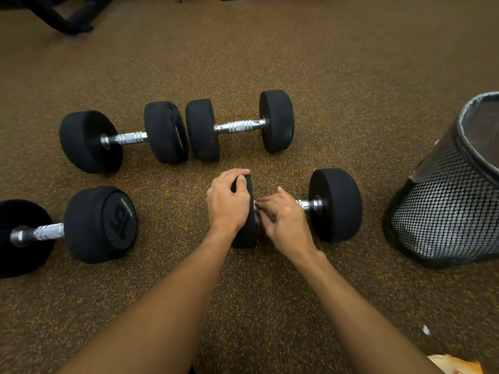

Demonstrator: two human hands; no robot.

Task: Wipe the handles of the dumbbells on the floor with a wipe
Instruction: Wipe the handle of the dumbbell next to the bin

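Observation:
Several black dumbbells with chrome handles lie on the speckled brown floor. The near right dumbbell (334, 205) is under both my hands. My left hand (229, 202) grips the top of its left weight head. My right hand (282, 221) curls round the left part of its handle, with a bit of white wipe (257, 211) showing by the fingers. Only the right end of that handle (309, 204) shows. Two dumbbells lie end to end behind, the back left dumbbell (124, 137) and the back right dumbbell (239, 126). The near left dumbbell (40, 233) is partly cut off.
A black mesh bin (442, 206) with a liner stands tilted-looking at the right, close to the near right dumbbell. Dark gym equipment (62, 17) sits at the far left. A small white scrap (426, 330) lies on the floor near my right forearm.

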